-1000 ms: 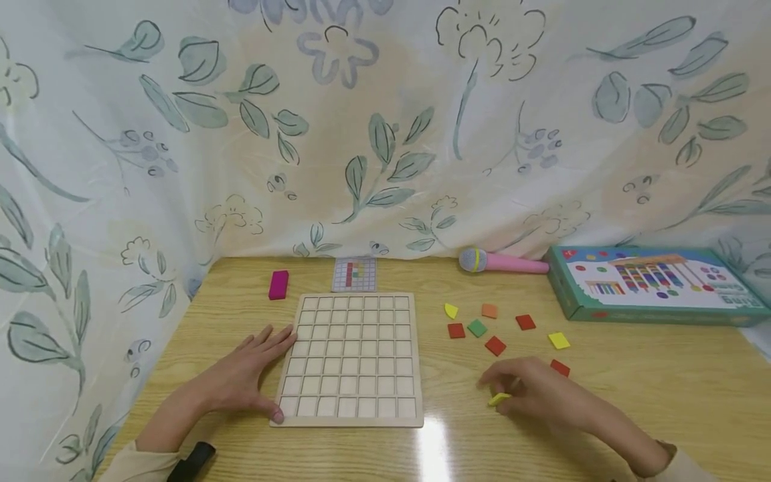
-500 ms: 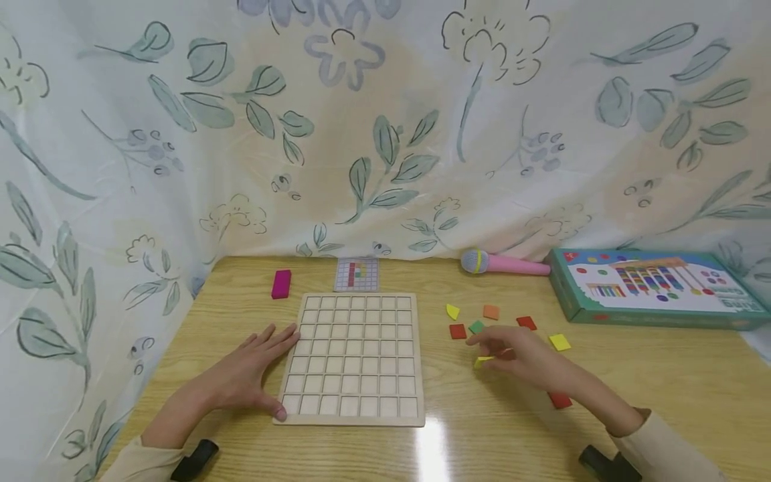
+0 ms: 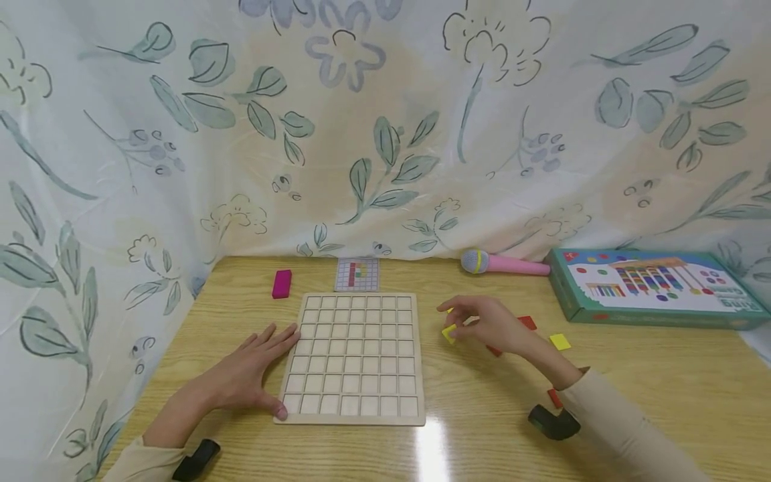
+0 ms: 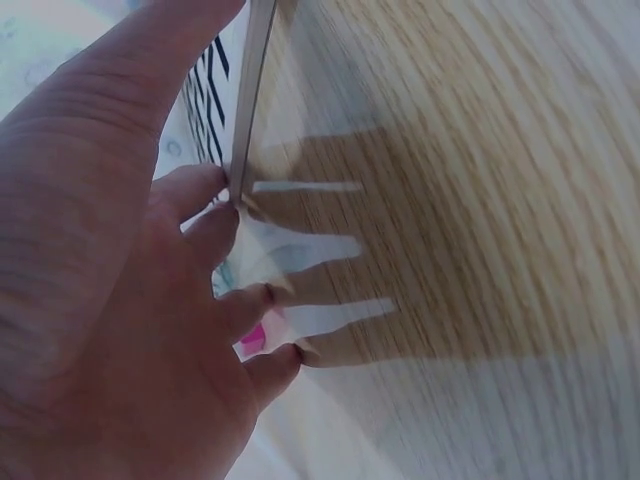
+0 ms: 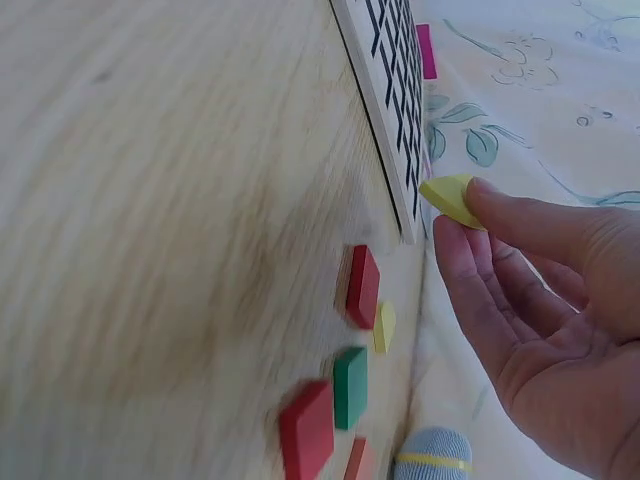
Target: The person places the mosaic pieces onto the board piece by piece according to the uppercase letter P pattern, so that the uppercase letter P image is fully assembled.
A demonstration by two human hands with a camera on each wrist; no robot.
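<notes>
A pale wooden grid board (image 3: pixel 355 365) with square cells lies flat in the middle of the table. My left hand (image 3: pixel 243 375) rests spread at its left side, thumb on the near corner and fingertips along the edge. In the left wrist view, that hand's fingers (image 4: pixel 270 375) reach past the board's rim (image 4: pixel 250 110) and touch the tabletop. To the right of the board, my right hand (image 3: pixel 490 326) pinches a thin yellow tile (image 5: pixel 452 200) between thumb and fingers, held above the table. Beneath it lie a red tile (image 5: pixel 363 287), a green tile (image 5: pixel 350 388) and another yellow one (image 5: pixel 385 327).
Behind the board lies a pattern card (image 3: pixel 357 275), with a magenta block (image 3: pixel 281 284) to its left. A pink toy microphone (image 3: pixel 506 263) and a green-edged box (image 3: pixel 656 288) are at the back right. Farther right lies a loose yellow tile (image 3: pixel 559 342). A floral cloth (image 3: pixel 385 134) hangs behind.
The right hand has moved up and left toward the board, carrying the pinched yellow tile and now covering several tiles. The left hand stays in place on the board's edge.
</notes>
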